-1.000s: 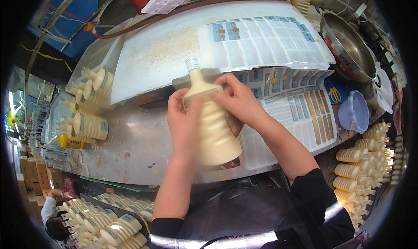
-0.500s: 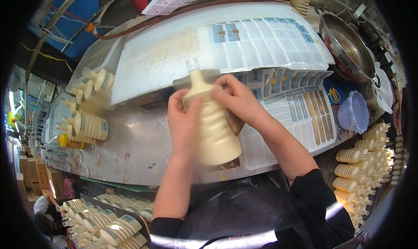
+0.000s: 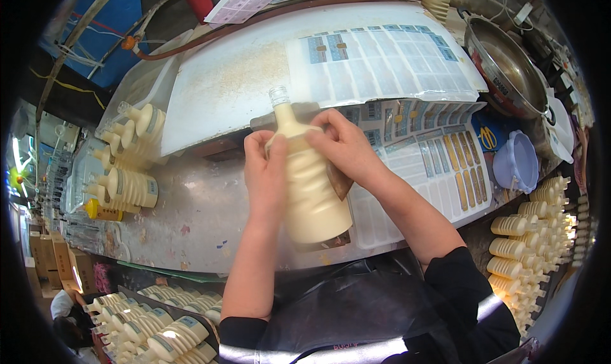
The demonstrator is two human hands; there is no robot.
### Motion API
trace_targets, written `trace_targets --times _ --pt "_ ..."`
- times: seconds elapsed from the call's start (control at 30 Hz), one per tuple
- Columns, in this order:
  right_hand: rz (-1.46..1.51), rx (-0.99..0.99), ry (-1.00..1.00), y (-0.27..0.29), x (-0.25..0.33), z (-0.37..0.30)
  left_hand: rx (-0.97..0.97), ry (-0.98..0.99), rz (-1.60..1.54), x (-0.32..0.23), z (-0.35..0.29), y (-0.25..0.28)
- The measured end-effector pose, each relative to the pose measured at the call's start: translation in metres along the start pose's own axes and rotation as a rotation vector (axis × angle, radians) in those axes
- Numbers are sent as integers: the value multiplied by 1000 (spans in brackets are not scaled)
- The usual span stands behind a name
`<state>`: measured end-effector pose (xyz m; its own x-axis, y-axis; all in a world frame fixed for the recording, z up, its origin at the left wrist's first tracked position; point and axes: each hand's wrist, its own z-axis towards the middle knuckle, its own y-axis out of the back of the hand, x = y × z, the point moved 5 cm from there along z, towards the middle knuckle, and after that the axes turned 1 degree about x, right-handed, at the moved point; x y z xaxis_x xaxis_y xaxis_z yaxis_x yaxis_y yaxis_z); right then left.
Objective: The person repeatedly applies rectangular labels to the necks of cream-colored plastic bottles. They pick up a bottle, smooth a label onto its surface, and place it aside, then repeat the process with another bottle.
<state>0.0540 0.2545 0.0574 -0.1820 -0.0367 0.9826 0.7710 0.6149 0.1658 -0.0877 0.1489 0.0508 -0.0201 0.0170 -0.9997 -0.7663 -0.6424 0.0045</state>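
Observation:
A cream ribbed bottle (image 3: 315,205) with a clear threaded neck lies tilted before me, its neck pointing away. My left hand (image 3: 264,173) grips the left side of its shoulder, thumb on the front. On the right side of the shoulder, the bent fingers and thumb of my right hand (image 3: 344,144) press close against the bottle. Whether a thin label lies under those fingertips I cannot make out. Part of a brown rest (image 3: 340,182) shows beside and behind the bottle. Right of it lie sheets of blue and gold labels (image 3: 439,163), partly peeled.
More label sheets cover the white board (image 3: 223,77) behind. Cream bottles (image 3: 130,186) lie stacked at left, with others (image 3: 172,335) at lower left and right. A lilac bucket (image 3: 517,163), yellow scissors (image 3: 488,139) and a metal pan (image 3: 506,65) are at right. A person crouches at lower left.
My left hand was blurred by motion and now looks steadier, its thumb slightly further left on the shoulder. The bottle and my right hand have barely moved.

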Motion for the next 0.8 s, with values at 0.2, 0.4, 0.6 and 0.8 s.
trace_targets --times 0.2,0.4,0.6,0.8 --pt "-23 -1 6 1 3 -1 2 33 -14 -8 -3 -2" --pt "-23 16 -24 2 7 -2 -6 15 185 0 -1 3" --pt "-88 58 -24 5 8 -1 0 4 197 3 1 5" --pt "-165 101 10 8 12 -3 -11 -19 216 4 0 4"
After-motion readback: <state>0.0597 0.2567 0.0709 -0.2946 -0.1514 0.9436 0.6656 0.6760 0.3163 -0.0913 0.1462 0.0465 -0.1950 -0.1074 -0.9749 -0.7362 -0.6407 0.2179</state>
